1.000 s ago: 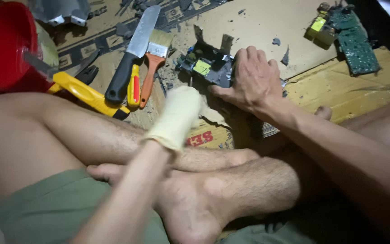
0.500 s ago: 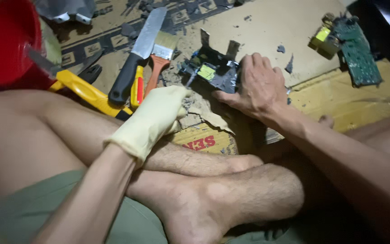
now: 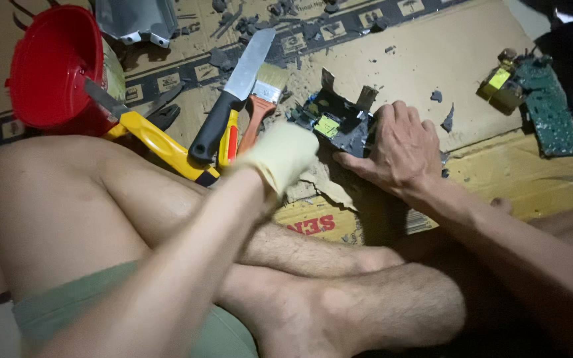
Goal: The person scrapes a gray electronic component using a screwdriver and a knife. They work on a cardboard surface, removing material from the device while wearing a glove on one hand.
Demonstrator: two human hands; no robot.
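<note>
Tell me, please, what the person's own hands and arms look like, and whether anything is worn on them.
The left hand wears a pale cream-yellow glove that ends at the wrist; it looks like thin rubber, though motion blur hides the details. The left forearm above it is bare, with no sleeve. The right hand is bare and ungloved, and the right forearm is sleeveless too. No watch, ring or band shows on either.

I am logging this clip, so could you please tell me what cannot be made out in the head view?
- Left hand: gloved and motion-blurred; whether it grips anything cannot be told.
- Dark broken part: its near side is hidden under the right hand.
- Green circuit board: its upper end fades into shadow.
- Metal piece: cut off by the top edge.
</note>
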